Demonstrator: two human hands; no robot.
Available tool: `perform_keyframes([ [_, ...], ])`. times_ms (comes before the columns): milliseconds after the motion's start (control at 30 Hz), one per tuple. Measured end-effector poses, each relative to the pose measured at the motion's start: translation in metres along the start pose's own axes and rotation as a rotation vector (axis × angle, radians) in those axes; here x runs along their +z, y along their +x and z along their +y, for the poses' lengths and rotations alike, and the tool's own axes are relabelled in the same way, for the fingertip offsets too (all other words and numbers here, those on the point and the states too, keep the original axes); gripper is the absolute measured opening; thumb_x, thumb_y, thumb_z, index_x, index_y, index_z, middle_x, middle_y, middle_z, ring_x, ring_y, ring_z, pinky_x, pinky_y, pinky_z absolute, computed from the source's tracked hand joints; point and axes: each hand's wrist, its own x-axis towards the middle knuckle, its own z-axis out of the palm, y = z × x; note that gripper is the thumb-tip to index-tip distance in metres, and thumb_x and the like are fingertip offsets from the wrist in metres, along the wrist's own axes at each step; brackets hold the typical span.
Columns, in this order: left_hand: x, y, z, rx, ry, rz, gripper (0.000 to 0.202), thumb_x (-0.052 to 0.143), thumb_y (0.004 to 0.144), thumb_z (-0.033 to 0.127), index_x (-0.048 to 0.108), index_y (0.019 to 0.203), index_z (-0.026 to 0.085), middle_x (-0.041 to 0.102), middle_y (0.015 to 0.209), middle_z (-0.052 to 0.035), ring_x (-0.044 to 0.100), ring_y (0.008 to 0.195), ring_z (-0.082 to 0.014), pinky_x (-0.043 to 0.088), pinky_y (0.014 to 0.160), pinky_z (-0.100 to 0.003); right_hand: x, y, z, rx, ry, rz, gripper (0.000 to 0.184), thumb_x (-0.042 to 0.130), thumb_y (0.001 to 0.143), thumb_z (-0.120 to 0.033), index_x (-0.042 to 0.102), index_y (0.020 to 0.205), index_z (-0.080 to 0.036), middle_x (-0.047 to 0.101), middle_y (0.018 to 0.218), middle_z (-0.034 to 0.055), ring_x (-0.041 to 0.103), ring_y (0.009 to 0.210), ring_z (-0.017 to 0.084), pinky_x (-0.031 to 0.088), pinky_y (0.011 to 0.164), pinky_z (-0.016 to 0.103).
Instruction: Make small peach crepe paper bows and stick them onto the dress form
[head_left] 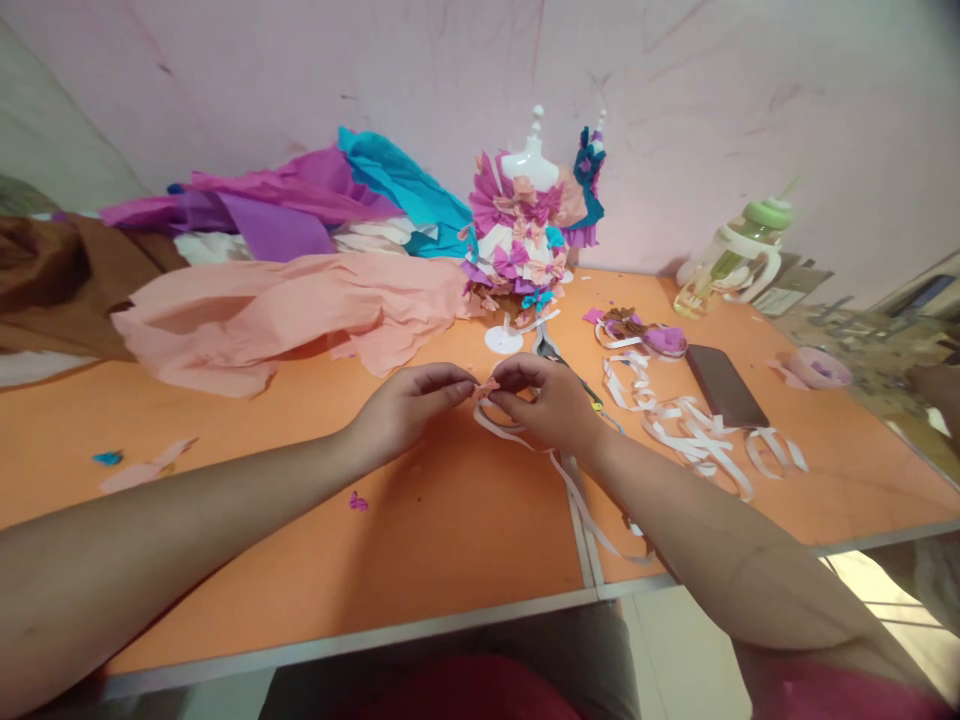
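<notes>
Between my fingertips is a small peach crepe-paper bow (489, 385), partly covered by the fingers. My left hand (409, 405) pinches one end of it, and my right hand (551, 400) pinches the other, both just above the table. A narrow white ribbon (581, 505) loops under my right hand and trails toward the table's front edge. Scissors (546, 342) lie behind my right hand, partly hidden by it. Beyond my hands stands a small white dress form (531, 165), dressed in ruffles and bows of peach, purple, white and blue paper.
Peach crepe paper (300, 305) spreads across the orange table (465, 560), with purple and blue sheets (405, 185) behind. To the right lie curled white ribbons (697, 445), a dark phone (726, 385) and a paper roll (821, 367). A green-lidded bottle (739, 255) stands near the wall.
</notes>
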Motion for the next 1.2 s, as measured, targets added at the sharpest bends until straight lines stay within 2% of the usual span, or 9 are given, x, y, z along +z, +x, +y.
perform_keyframes([
  [167, 0.002, -0.001, 0.007, 0.014, 0.164, -0.005, 0.036, 0.067, 0.074, 0.054, 0.072, 0.088, 0.022, 0.073, 0.096, -0.0045, 0.064, 0.093, -0.0249, 0.047, 0.086, -0.033, 0.001, -0.002, -0.002, 0.017, -0.096, -0.005, 0.010, 0.060, 0.078, -0.025, 0.065, 0.084, -0.019, 0.069, 0.078, -0.0018, 0.063, 0.072, 0.012, 0.046, 0.070, 0.024],
  [267, 0.003, -0.002, 0.010, 0.010, 0.231, 0.034, 0.037, 0.066, 0.075, 0.055, 0.072, 0.088, 0.021, 0.072, 0.096, -0.0044, 0.064, 0.093, -0.0247, 0.046, 0.087, -0.034, 0.002, -0.003, 0.001, 0.055, -0.052, -0.015, 0.015, 0.062, 0.077, -0.023, 0.063, 0.092, -0.021, 0.070, 0.082, -0.0020, 0.065, 0.076, 0.012, 0.047, 0.073, 0.026],
  [367, 0.003, -0.001, 0.006, -0.074, 0.106, -0.024, 0.038, 0.064, 0.077, 0.056, 0.072, 0.090, 0.021, 0.072, 0.091, -0.0042, 0.064, 0.088, -0.0237, 0.047, 0.081, -0.033, 0.002, -0.003, 0.002, 0.112, 0.062, -0.008, 0.030, 0.063, 0.078, -0.022, 0.058, 0.107, -0.023, 0.072, 0.085, -0.0017, 0.066, 0.077, 0.013, 0.049, 0.072, 0.026],
  [500, 0.004, 0.001, 0.000, -0.146, -0.138, -0.127, 0.037, 0.064, 0.078, 0.053, 0.071, 0.092, 0.020, 0.073, 0.091, -0.0064, 0.066, 0.088, -0.0246, 0.049, 0.081, -0.036, 0.002, -0.002, 0.000, 0.144, 0.171, -0.078, 0.034, 0.062, 0.081, -0.026, 0.059, 0.115, -0.022, 0.072, 0.092, 0.0021, 0.067, 0.082, 0.014, 0.051, 0.067, 0.024],
  [667, 0.005, 0.003, -0.004, -0.188, -0.278, -0.227, 0.034, 0.065, 0.078, 0.051, 0.071, 0.089, 0.020, 0.073, 0.097, -0.0095, 0.066, 0.094, -0.0281, 0.048, 0.088, -0.042, 0.003, -0.001, -0.001, 0.103, 0.164, -0.107, 0.015, 0.060, 0.082, -0.025, 0.066, 0.094, -0.019, 0.071, 0.086, 0.0010, 0.065, 0.076, 0.012, 0.050, 0.070, 0.025],
  [733, 0.004, 0.003, -0.004, -0.167, -0.202, -0.206, 0.036, 0.062, 0.080, 0.054, 0.071, 0.088, 0.020, 0.073, 0.097, -0.0085, 0.065, 0.096, -0.0281, 0.048, 0.089, -0.040, 0.003, -0.001, -0.001, 0.083, 0.110, -0.087, 0.011, 0.061, 0.081, -0.027, 0.065, 0.087, -0.019, 0.071, 0.084, 0.0001, 0.064, 0.076, 0.012, 0.049, 0.074, 0.026],
  [933, 0.003, -0.001, 0.007, 0.072, 0.254, 0.051, 0.039, 0.057, 0.083, 0.056, 0.070, 0.096, 0.021, 0.071, 0.103, -0.0059, 0.061, 0.100, -0.0256, 0.045, 0.091, -0.036, 0.003, -0.002, -0.002, 0.101, -0.022, -0.017, 0.021, 0.061, 0.081, -0.039, 0.063, 0.088, -0.019, 0.066, 0.078, -0.0010, 0.059, 0.073, 0.012, 0.046, 0.069, 0.025],
  [1033, 0.003, -0.003, 0.011, 0.144, 0.321, 0.055, 0.034, 0.062, 0.080, 0.053, 0.071, 0.090, 0.022, 0.070, 0.099, -0.0051, 0.063, 0.094, -0.0236, 0.045, 0.087, -0.034, 0.002, -0.002, -0.002, 0.067, -0.042, -0.029, 0.018, 0.060, 0.082, -0.036, 0.062, 0.087, -0.018, 0.065, 0.079, -0.0014, 0.058, 0.073, 0.011, 0.043, 0.071, 0.024],
  [1200, 0.003, -0.003, 0.009, 0.090, 0.251, -0.004, 0.035, 0.060, 0.082, 0.053, 0.070, 0.090, 0.020, 0.071, 0.097, -0.0056, 0.064, 0.091, -0.0229, 0.047, 0.084, -0.033, -0.001, -0.002, -0.005, 0.001, -0.083, -0.077, 0.013, 0.058, 0.085, -0.030, 0.063, 0.086, -0.019, 0.066, 0.078, -0.0019, 0.058, 0.073, 0.011, 0.041, 0.070, 0.024],
])
